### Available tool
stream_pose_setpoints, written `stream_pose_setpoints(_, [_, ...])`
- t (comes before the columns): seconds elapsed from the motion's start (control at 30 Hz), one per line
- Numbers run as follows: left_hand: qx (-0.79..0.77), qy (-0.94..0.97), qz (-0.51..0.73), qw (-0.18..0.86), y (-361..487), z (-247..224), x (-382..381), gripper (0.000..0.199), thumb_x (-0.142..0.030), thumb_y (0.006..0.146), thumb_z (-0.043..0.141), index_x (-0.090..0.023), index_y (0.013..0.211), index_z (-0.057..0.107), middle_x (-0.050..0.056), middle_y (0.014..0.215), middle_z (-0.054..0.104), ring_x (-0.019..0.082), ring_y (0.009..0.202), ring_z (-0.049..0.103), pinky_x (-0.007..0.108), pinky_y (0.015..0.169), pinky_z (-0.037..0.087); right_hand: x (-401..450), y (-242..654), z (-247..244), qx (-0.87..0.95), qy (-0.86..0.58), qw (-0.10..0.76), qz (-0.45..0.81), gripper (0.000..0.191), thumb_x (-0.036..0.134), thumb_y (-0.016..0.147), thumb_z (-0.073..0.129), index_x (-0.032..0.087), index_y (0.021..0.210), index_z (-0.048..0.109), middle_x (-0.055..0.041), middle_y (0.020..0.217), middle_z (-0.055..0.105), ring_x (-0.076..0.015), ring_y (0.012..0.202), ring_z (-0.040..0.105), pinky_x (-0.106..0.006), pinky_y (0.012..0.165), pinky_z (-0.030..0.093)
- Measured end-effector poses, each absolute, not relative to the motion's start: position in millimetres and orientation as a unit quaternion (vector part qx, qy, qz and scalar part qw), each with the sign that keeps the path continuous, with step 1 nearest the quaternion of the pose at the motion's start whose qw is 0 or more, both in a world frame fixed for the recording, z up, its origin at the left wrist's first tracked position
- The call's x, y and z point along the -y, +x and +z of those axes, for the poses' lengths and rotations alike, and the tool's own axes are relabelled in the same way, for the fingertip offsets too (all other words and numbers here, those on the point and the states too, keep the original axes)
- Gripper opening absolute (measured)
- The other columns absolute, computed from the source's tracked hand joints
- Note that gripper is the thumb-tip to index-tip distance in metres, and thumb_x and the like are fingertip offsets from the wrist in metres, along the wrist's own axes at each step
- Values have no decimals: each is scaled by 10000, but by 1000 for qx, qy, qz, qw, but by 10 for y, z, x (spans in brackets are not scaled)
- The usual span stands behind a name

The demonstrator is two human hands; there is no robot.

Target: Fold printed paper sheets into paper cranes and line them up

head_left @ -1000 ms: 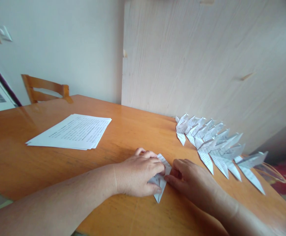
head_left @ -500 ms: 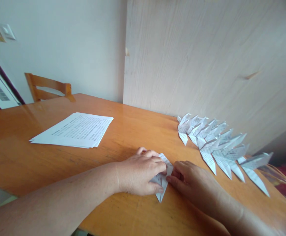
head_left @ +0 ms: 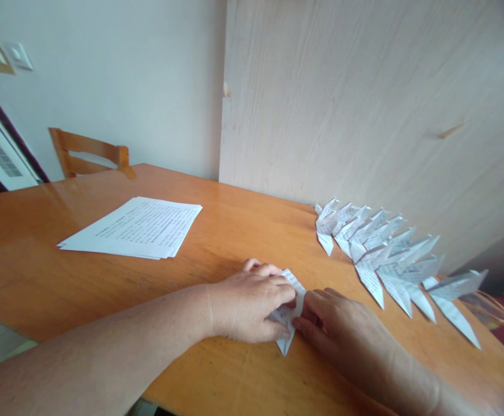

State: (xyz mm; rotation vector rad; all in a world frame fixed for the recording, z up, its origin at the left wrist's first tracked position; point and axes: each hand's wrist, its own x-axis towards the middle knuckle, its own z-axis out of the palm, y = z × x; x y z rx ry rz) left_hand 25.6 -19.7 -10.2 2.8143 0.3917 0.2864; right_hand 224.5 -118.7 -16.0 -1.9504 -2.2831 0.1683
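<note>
A small folded piece of printed paper (head_left: 285,345) lies on the wooden table in front of me, partly covered by my hands. My left hand (head_left: 254,303) rests over it, its fingers curled on the paper and its thumb near the lower point. From the other side my right hand (head_left: 336,323) grips the paper's right edge, thumb against curled fingers. Which layers the fingertips hold is hidden.
A stack of printed sheets (head_left: 134,228) lies at the left on the table (head_left: 230,231). Several folded paper pieces (head_left: 381,242) stand in rows at the right, along the wooden panel (head_left: 342,104). Behind the table's far corner is a chair (head_left: 89,144).
The whole view has shifted slightly, so things appear a little further right. Both hands keep nearly the same hold on the folded paper.
</note>
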Motion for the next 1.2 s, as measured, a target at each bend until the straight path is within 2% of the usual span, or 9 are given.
stream_pose_setpoints(0.33, [-136, 976, 95, 145, 257, -102, 197, 340, -459, 827, 704, -231, 1066, 621, 58, 1163, 668, 303, 1217, 507, 447, 1010, 332, 1210, 2264, -194, 760, -641, 70, 76, 138, 311, 942, 549, 219, 864, 616, -32, 876, 690, -192, 784, 619, -293, 656, 355])
stream_pose_setpoints(0.5, [-136, 976, 97, 141, 254, -107, 202, 343, -445, 829, 705, -237, 1088, 618, 58, 1174, 665, 304, 1230, 499, 452, 1018, 327, 1204, 2276, -184, 754, -650, 68, 73, 176, 302, 946, 531, 208, 820, 608, -34, 832, 685, -181, 742, 610, -288, 631, 351])
stream_pose_setpoints(0.8, [-135, 976, 102, 134, 253, -111, 205, 321, -456, 840, 672, -226, 1058, 621, 61, 1148, 667, 303, 1208, 511, 467, 1026, 324, 1226, 2218, -250, 767, -634, 63, 71, 139, 291, 940, 519, 212, 877, 614, -51, 887, 686, -200, 792, 629, -300, 690, 412])
stream_pose_setpoints(0.97, [-154, 972, 120, 129, 331, -116, 227, 203, -405, 942, 533, -225, 956, 625, 47, 1094, 671, 275, 1134, 539, 442, 968, 350, 1220, 2184, -202, 771, -631, 57, 59, 154, 280, 949, 505, 204, 861, 606, -50, 853, 681, -201, 755, 619, -306, 660, 394])
stream_pose_setpoints(1.07, [-162, 971, 122, 128, 364, -116, 234, 166, -374, 931, 554, -220, 915, 615, 33, 1070, 667, 264, 1097, 542, 421, 925, 363, 1218, 2165, -159, 770, -634, 47, 57, 157, 260, 945, 500, 199, 841, 600, -54, 841, 677, -201, 732, 612, -306, 636, 380])
stream_pose_setpoints(1.2, [-157, 971, 118, 137, 358, -124, 224, 220, -442, 906, 592, -227, 946, 621, 27, 1072, 655, 262, 1087, 537, 410, 912, 370, 1219, 2162, -150, 770, -634, 43, 65, 123, 242, 936, 511, 199, 876, 609, -56, 875, 682, -212, 774, 623, -315, 672, 404])
